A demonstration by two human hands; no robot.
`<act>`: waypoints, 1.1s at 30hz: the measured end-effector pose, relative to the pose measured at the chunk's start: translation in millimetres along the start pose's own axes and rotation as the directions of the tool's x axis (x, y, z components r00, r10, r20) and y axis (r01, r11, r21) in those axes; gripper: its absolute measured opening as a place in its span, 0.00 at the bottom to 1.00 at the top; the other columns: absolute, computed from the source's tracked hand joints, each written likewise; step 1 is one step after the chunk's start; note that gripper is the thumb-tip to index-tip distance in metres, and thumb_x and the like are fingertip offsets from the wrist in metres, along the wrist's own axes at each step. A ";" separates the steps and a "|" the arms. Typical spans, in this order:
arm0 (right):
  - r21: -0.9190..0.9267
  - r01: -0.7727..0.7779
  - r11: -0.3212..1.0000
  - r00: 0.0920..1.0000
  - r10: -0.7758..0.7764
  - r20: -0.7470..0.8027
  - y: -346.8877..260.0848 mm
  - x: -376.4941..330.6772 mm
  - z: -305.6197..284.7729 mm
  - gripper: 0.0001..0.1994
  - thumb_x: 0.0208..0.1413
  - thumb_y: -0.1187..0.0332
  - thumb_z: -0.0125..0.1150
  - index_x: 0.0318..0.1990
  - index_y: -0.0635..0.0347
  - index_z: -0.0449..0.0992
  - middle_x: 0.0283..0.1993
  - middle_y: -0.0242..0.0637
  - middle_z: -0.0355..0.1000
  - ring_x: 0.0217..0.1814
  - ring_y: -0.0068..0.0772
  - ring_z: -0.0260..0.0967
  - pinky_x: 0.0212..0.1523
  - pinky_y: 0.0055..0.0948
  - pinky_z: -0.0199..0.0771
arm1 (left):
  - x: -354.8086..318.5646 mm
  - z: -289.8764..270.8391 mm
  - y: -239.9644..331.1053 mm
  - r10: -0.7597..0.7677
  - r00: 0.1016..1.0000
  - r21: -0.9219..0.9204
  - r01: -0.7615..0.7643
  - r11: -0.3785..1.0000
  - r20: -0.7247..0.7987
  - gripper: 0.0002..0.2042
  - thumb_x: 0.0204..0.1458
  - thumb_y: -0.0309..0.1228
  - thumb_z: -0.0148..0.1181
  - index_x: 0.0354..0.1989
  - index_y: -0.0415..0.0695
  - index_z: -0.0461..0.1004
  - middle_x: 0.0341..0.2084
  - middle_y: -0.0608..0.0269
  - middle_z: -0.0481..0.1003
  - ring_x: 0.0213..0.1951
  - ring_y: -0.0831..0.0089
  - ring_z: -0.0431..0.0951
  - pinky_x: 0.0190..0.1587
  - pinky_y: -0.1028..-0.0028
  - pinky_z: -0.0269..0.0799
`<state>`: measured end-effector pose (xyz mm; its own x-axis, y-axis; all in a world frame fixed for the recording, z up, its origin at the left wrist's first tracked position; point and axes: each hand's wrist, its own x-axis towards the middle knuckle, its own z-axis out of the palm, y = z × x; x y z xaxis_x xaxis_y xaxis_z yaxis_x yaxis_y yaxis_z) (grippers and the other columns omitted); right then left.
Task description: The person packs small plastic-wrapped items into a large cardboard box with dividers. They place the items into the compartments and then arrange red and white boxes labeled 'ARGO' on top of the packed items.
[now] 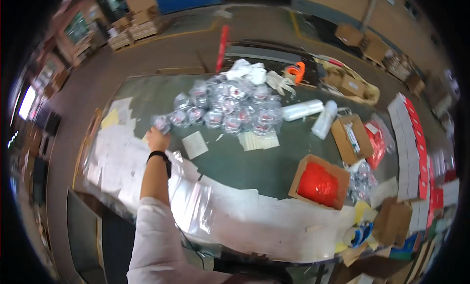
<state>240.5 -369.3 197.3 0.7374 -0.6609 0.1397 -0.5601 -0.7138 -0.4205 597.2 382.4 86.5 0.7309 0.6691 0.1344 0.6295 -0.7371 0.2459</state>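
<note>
Left hand (157, 138) touches end packet (161, 122) of pile (227, 105).

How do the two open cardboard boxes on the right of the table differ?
The near box is squarish and filled with a red bagged mass; the far box is narrower, longer and holds a small white item, with bare cardboard showing. The near box sits closer to the table's front edge. Both are brown, open-topped and untouched.

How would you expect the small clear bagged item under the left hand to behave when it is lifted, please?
Probably light: the left hand reaches the bagged item alone. Its glossy clear wrap looks slippery and crinkly. The heap beside it may shift.
</note>
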 end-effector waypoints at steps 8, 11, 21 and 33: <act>-0.060 -0.813 0.579 0.453 0.564 -0.691 147.9 -297.4 -304.5 0.19 0.56 0.58 0.52 0.45 0.65 0.76 0.40 0.51 0.76 0.43 0.48 0.74 0.44 0.38 0.72 | 44.6 80.0 -57.8 0.429 0.881 -0.010 -0.436 0.900 0.200 0.36 0.55 0.48 0.54 0.63 0.30 0.55 0.63 0.34 0.54 0.66 0.45 0.51 0.67 0.56 0.45; -0.159 -0.968 0.195 0.252 0.747 -0.616 161.9 -341.3 -310.2 0.25 0.54 0.52 0.54 0.52 0.62 0.74 0.52 0.54 0.71 0.57 0.54 0.67 0.57 0.40 0.66 | 29.5 57.7 -15.5 0.464 0.879 0.039 -0.470 0.882 0.114 0.34 0.55 0.45 0.54 0.63 0.31 0.56 0.62 0.35 0.56 0.64 0.47 0.54 0.66 0.57 0.48; 0.620 -0.663 -0.419 -0.014 0.836 0.549 304.5 -468.6 -142.2 0.34 0.58 0.45 0.52 0.54 0.75 0.61 0.53 0.66 0.66 0.53 0.66 0.67 0.49 0.65 0.68 | -185.1 -99.4 75.2 0.630 0.771 -0.363 -0.614 0.701 -0.089 0.26 0.58 0.37 0.52 0.60 0.33 0.61 0.58 0.39 0.63 0.59 0.50 0.63 0.62 0.60 0.56; 0.897 0.208 -0.391 0.126 0.920 0.371 422.7 -292.0 -26.2 0.16 0.54 0.61 0.66 0.48 0.52 0.72 0.49 0.36 0.69 0.52 0.45 0.63 0.48 0.61 0.64 | -608.5 -117.9 197.8 0.809 0.195 -0.816 -0.062 0.575 0.555 0.25 0.59 0.36 0.54 0.65 0.46 0.59 0.62 0.62 0.60 0.60 0.68 0.62 0.58 0.67 0.58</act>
<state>-221.5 -484.1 2.3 -0.2820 -0.6538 -0.7022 0.7111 0.3489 -0.6105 245.9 -159.2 166.6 0.7981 -0.5181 -0.3077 0.1016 -0.3877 0.9162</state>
